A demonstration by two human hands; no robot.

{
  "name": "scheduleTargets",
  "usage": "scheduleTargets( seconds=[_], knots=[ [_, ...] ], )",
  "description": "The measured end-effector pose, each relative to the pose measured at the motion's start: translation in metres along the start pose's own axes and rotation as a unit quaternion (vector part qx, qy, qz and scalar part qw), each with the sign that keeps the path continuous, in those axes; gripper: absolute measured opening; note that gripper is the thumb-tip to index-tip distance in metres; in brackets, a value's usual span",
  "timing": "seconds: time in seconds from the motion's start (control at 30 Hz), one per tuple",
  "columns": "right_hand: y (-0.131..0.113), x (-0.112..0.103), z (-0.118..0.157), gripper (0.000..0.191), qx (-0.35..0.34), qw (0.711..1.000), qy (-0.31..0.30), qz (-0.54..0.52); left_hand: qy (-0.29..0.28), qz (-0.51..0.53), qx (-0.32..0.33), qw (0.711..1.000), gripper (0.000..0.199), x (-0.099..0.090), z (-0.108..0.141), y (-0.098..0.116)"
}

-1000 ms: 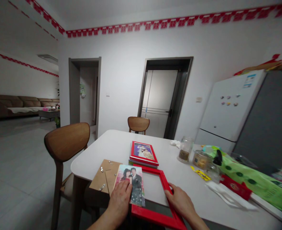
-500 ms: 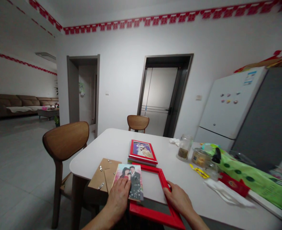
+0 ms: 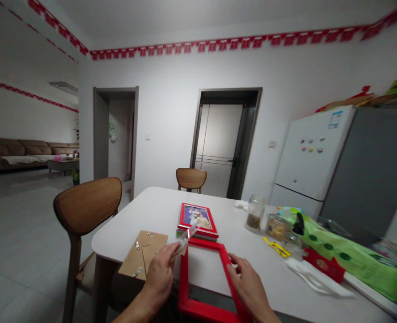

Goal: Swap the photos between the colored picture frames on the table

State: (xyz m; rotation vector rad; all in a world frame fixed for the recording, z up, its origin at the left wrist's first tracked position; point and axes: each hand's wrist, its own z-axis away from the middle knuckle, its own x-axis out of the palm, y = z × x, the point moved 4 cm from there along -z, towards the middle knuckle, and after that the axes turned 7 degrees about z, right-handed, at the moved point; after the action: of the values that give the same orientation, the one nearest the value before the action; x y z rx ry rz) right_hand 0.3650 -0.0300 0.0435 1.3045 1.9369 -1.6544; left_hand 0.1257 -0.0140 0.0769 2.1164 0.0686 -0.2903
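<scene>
My left hand (image 3: 160, 276) is closed on the photo (image 3: 186, 239), which is lifted and tilted nearly edge-on above the left side of a red frame. The empty red frame (image 3: 184, 287) lies partly over the near table edge. Fingers of my right hand (image 3: 247, 280) grip its right side. Left of the frame rests a brown backing board (image 3: 143, 253) with metal clips, partly behind my left hand. Beyond the empty frame sits a stack of red frames (image 3: 213, 231), the top one holding a picture.
The white table (image 3: 134, 215) carries a glass jar (image 3: 255, 214), a lidded container (image 3: 277, 226), a yellow packet (image 3: 276, 246), white tissues (image 3: 316, 278) and a green bag (image 3: 350, 253) on the right. Wooden chairs (image 3: 90, 204) stand left and behind.
My left hand has raised the photo off the board and frame and tilted it edge-on. My right hand stays at the frame's right side. The view has shifted slightly.
</scene>
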Motion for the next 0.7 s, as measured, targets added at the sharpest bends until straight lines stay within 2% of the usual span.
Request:
scheduleTargets(
  seconds=[0.03, 0.1, 0.13, 0.17, 0.23, 0.27, 0.3, 0.37, 0.5, 0.6, 0.7],
  knots=[
    [-0.01, 0.006, 0.005, 0.041, 0.005, 0.997, -0.02, -0.071, 0.027, 0.098, -0.034, 0.994, 0.03, 0.005, 0.0, 0.002],
    [-0.03, 0.026, 0.017, 0.043, 0.068, 0.966, -0.102, -0.227, 0.07, 0.283, -0.114, 0.95, 0.04, 0.024, 0.003, 0.005],
    [-0.04, 0.036, 0.023, 0.044, 0.109, 0.933, -0.144, -0.31, 0.084, 0.354, -0.147, 0.92, 0.044, 0.035, 0.005, 0.006],
    [-0.05, 0.043, 0.028, 0.046, 0.137, 0.893, -0.161, -0.398, 0.092, 0.403, -0.167, 0.895, 0.047, 0.046, 0.008, 0.008],
    [-0.063, 0.047, 0.031, 0.046, 0.171, 0.814, -0.138, -0.538, 0.09, 0.453, -0.179, 0.869, 0.049, 0.062, 0.012, 0.012],
    [-0.064, 0.045, 0.03, 0.046, 0.178, 0.787, -0.115, -0.58, 0.085, 0.463, -0.179, 0.864, 0.049, 0.066, 0.013, 0.012],
    [-0.063, 0.041, 0.028, 0.046, 0.183, 0.772, -0.099, -0.6, 0.082, 0.467, -0.175, 0.863, 0.049, 0.067, 0.013, 0.011],
    [-0.053, 0.031, 0.022, 0.046, 0.189, 0.773, -0.097, -0.597, 0.082, 0.46, -0.164, 0.868, 0.052, 0.062, 0.01, 0.005],
    [-0.019, 0.016, 0.01, 0.042, 0.2, 0.819, -0.141, -0.518, 0.082, 0.363, -0.162, 0.914, 0.06, 0.047, 0.004, -0.022],
    [0.0, 0.016, 0.007, 0.036, 0.209, 0.865, -0.168, -0.423, 0.026, 0.212, -0.163, 0.963, 0.056, 0.046, 0.011, -0.035],
    [0.006, 0.022, 0.006, 0.035, 0.208, 0.888, -0.19, -0.363, -0.052, 0.057, -0.15, 0.986, 0.056, 0.048, 0.023, -0.03]
  ],
)
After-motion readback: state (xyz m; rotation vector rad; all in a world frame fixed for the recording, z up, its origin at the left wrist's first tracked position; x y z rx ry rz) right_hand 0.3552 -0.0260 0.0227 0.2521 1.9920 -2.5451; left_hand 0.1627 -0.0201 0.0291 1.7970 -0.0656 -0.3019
